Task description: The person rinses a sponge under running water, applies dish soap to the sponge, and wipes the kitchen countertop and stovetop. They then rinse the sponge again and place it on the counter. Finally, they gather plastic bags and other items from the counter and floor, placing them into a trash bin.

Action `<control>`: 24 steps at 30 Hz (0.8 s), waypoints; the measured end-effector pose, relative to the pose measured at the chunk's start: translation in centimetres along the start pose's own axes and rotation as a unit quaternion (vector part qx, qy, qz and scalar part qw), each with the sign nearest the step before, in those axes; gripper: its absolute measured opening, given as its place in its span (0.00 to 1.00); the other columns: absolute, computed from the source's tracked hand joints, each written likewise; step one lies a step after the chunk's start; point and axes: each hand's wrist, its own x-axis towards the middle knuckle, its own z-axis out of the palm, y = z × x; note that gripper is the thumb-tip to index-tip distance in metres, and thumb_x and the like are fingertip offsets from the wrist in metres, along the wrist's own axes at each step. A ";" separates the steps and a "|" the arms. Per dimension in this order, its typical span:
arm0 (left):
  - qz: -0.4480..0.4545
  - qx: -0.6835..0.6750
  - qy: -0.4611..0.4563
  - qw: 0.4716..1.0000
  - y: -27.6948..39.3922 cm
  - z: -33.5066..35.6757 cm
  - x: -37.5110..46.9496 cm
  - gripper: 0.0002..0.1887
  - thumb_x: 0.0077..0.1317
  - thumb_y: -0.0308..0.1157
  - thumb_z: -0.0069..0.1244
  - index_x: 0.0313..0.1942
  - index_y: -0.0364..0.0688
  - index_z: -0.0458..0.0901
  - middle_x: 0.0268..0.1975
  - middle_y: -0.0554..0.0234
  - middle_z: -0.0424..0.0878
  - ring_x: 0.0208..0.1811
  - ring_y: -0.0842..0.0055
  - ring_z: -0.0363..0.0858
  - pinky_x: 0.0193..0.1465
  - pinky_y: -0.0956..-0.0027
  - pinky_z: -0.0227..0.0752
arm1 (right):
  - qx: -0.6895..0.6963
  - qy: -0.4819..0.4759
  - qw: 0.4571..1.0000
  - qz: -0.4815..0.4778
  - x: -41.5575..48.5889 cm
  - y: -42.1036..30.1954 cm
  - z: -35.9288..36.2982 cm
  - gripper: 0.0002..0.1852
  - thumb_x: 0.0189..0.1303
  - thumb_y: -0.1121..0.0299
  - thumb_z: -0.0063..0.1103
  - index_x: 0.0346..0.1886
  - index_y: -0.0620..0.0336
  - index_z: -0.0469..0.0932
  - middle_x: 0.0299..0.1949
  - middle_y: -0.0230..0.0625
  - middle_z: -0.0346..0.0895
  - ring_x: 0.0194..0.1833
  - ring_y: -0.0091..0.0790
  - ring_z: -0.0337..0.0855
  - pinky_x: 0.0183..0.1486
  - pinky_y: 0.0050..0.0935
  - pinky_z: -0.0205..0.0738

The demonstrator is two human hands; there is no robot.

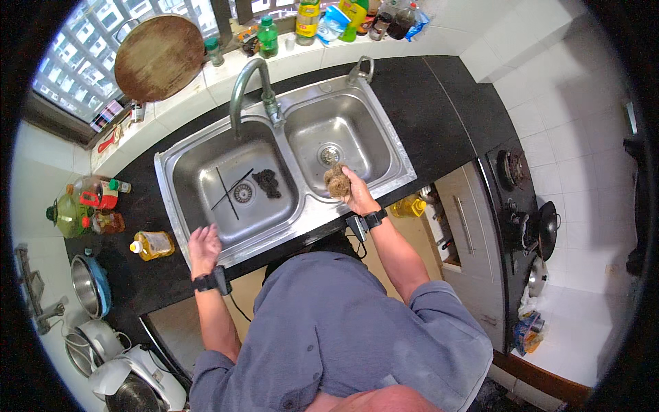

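Observation:
A brown fibrous scrubbing pad [337, 182] is gripped in my right hand [356, 193] over the near edge of the right sink basin [360, 126]. My left hand [204, 246] hovers at the front left corner of the double stainless steel sink, its fingers slightly apart and nothing seen in them. In the left basin [201, 159] lie a pair of dark chopsticks [225, 188], crossed beside the drain strainer [243, 193]. A dark, wet-looking clump [266, 183] rests to their right; I cannot tell its material.
A curved faucet [252, 77] reaches over the left basin. Left of the sink stands a bottle of yellow liquid [154, 245], with more bottles and metal basins [86, 286] beyond. Bottles and a round wooden board [159, 57] line the sill. A gas stove [507, 206] is at right.

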 end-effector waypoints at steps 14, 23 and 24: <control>0.149 0.421 -0.093 0.890 -26.7 27.5 6.3 0.29 0.71 0.35 0.52 0.68 0.37 0.63 0.49 0.62 0.78 0.49 0.74 0.80 0.46 0.69 0.76 | -0.440 0.308 0.808 -0.244 -1.7 -19.6 -27.7 0.27 0.66 0.52 0.62 0.55 0.69 0.79 0.51 0.51 0.83 0.52 0.42 0.83 0.57 0.37 0.73; 0.241 0.832 -0.194 0.460 -40.3 31.1 3.3 0.38 0.64 0.46 0.57 0.67 0.32 0.66 0.62 0.38 0.74 0.64 0.51 0.72 0.71 0.52 0.58 | -0.658 0.381 0.567 -0.319 5.2 -22.7 -34.5 0.24 0.58 0.70 0.57 0.59 0.68 0.70 0.55 0.59 0.72 0.58 0.61 0.70 0.63 0.54 0.62; 0.290 0.838 -0.185 0.424 -40.7 31.0 3.2 0.39 0.64 0.47 0.57 0.68 0.33 0.65 0.63 0.38 0.73 0.66 0.51 0.70 0.72 0.51 0.55 | -0.676 0.296 0.578 -0.348 6.7 -22.1 -32.2 0.25 0.57 0.70 0.56 0.58 0.69 0.71 0.55 0.56 0.72 0.59 0.59 0.69 0.64 0.54 0.62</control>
